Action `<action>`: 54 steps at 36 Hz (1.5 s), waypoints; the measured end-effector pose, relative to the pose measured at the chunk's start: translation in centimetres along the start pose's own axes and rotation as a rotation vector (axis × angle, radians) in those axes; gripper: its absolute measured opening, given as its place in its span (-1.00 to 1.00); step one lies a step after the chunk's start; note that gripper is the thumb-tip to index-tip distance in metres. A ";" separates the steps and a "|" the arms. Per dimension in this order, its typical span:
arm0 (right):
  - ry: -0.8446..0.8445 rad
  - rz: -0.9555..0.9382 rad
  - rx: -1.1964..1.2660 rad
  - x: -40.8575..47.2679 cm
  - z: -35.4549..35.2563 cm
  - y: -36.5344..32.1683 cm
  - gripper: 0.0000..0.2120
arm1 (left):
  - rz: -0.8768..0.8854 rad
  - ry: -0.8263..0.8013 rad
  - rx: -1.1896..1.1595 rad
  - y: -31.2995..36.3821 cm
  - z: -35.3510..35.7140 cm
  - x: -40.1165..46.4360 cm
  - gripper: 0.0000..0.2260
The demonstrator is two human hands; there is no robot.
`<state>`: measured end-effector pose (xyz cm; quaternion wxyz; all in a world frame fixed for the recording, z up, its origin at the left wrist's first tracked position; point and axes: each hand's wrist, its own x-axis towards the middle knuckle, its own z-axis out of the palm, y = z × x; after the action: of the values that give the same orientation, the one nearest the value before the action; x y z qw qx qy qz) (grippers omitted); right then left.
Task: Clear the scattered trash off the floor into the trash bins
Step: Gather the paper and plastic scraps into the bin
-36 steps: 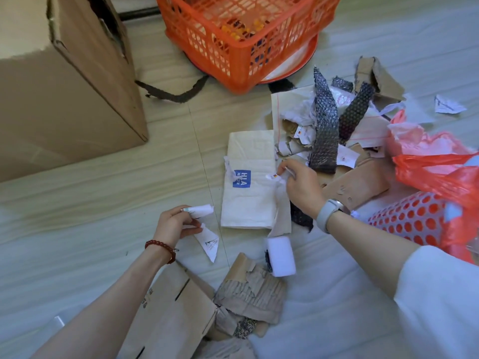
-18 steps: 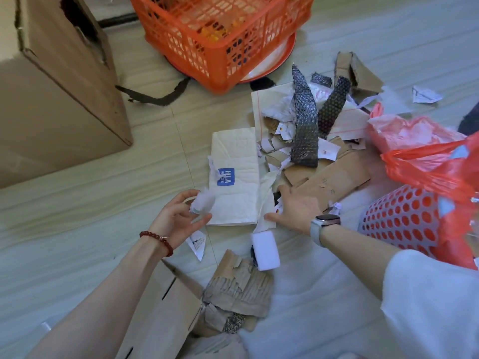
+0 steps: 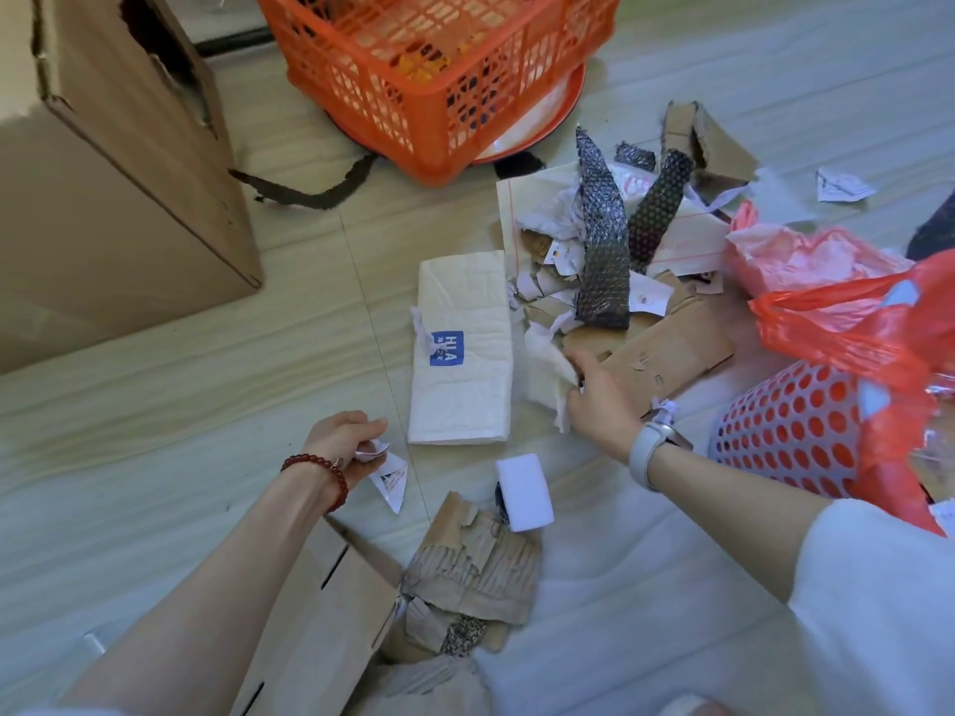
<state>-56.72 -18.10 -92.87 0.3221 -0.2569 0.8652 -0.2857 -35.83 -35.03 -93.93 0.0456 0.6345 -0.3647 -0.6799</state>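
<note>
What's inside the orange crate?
Through the orange crate lattice, yellow, orange and dark blue shapes show; what they are cannot be told. Its floor is hidden.

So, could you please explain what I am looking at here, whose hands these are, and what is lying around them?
There is no machine here: a person wears a camera on the head, so the picture looks down over their own two arms at a pale floor.

The left hand, with a red bead bracelet, holds a small crumpled paper scrap. The right hand, with a watch on the wrist, reaches into a pile of torn cardboard and paper; its fingers are on a white scrap, though a firm grip is hard to confirm.

Also on the floor: a white folded bag with a blue label, black bubble-wrap strips, a small white block and more cardboard near the person.

At right stands a perforated bin lined with a red plastic bag. An orange crate and a large cardboard box sit behind.
</note>
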 end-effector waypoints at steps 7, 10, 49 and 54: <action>-0.069 -0.054 -0.136 -0.4 -0.8 -0.3 -0.70 | 0.108 0.095 0.079 -0.3 -0.4 0.3 -0.85; -0.088 -0.062 -0.206 -0.6 -0.6 -0.4 -0.74 | 0.146 0.094 0.167 -0.3 -0.7 0.4 -0.67; 0.009 0.134 -0.035 -1.8 0.9 -0.7 -0.76 | 0.393 0.223 1.106 -1.5 -0.8 -1.0 -0.60; -0.040 0.147 0.051 0.9 2.0 -2.7 -0.61 | 0.420 0.157 1.379 -3.0 -0.7 -0.7 -0.54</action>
<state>-55.20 -21.27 -92.72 0.3659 -0.1899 0.8676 -0.2781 -33.87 -32.81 -95.00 -0.2091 0.4824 -0.8204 -0.2246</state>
